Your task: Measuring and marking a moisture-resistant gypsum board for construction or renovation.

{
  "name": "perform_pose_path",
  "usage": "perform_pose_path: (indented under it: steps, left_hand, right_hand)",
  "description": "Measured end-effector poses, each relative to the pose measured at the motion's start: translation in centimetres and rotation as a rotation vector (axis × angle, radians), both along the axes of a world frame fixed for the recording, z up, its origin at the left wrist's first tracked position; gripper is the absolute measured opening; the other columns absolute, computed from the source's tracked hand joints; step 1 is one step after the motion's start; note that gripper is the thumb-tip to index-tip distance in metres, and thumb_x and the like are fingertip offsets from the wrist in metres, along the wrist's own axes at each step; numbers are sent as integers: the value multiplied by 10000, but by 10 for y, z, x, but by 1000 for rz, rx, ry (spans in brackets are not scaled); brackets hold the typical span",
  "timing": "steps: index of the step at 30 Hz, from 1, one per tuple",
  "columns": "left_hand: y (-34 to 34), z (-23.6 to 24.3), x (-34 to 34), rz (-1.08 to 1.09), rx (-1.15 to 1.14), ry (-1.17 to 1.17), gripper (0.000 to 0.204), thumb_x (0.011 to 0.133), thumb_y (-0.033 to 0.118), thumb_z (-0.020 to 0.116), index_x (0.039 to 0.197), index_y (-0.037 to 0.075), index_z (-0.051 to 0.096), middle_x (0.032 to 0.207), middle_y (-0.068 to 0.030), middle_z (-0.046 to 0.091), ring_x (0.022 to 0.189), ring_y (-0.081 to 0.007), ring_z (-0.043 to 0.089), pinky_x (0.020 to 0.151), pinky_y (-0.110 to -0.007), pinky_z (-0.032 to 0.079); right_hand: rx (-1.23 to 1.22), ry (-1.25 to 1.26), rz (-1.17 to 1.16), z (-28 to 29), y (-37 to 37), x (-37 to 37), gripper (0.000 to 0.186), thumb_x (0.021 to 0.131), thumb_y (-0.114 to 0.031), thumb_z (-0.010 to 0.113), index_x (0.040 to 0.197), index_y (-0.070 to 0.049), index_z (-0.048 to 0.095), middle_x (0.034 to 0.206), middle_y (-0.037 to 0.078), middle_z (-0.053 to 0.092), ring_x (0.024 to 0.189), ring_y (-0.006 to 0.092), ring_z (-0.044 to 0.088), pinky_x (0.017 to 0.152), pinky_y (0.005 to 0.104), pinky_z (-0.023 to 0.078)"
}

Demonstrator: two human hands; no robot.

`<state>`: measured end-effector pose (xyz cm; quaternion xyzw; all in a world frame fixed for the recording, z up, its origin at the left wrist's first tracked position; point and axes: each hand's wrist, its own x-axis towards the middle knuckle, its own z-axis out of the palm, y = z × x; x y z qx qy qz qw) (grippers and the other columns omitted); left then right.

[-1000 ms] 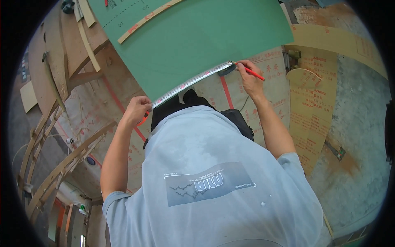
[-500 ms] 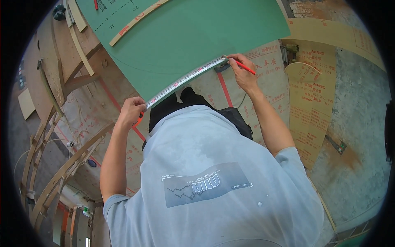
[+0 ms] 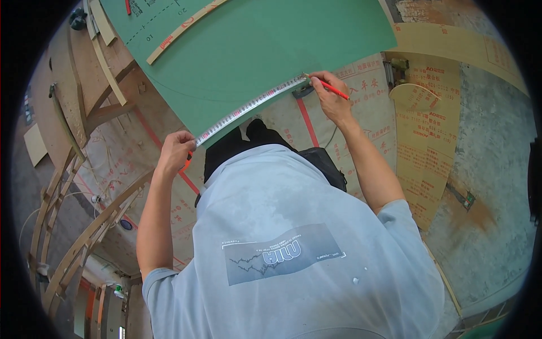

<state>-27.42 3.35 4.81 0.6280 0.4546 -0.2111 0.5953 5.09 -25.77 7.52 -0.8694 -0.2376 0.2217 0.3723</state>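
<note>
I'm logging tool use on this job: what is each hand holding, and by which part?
The left hand pinches one end of the tape measure stretched along the green board's edge. The right hand holds a red pencil at the tape's other end.

Left grip: your left hand [image 3: 176,151] pinches the tape measure [image 3: 251,105] end.
Right grip: your right hand [image 3: 332,99] holds a red pencil [image 3: 334,89] against the green board [image 3: 254,51].
</note>
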Motion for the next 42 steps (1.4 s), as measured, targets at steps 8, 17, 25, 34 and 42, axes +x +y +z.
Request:
perform_pose_path:
  steps: [8,17,25,34,42]
  left_hand:
    - [-20,0,-9,-33,6,12,72,849,39,667,869,-27,688,714,-11,606,668,-101,534,613,-286,426]
    - [-15,24,-27,-2,-209,-24,75,907,40,656,922,-5,714,788,-3,659,722,-83,554,646,-264,443]
    - [-12,23,-36,287,-307,-11,96,927,58,652,961,5,725,800,-28,665,703,-93,573,615,-254,455]
    - [-112,7,-47,1171,-398,-184,127,983,83,651,1060,-15,676,894,-79,695,787,-144,645,734,-283,535]
    - [-176,-8,11,1460,-281,-254,94,967,77,658,1012,-4,676,883,-74,694,805,-138,650,742,-273,530]
  right_hand:
    - [-80,25,50,6,-21,-4,202,995,-174,638,1057,-10,739,860,74,739,827,125,693,757,273,530]
    - [157,25,-144,29,-5,-16,214,1035,-173,606,1130,-21,724,896,99,745,800,158,693,755,291,536]
    - [143,-82,254,24,107,32,236,1066,-149,566,1241,-36,677,1011,101,722,928,164,688,846,310,547]
    - [373,-738,924,-41,308,48,238,932,-118,664,1169,-106,691,1002,133,716,996,377,643,888,473,506]
    - [119,-669,963,-63,389,81,193,971,-273,641,1101,-160,730,1098,115,708,1043,349,622,905,461,484]
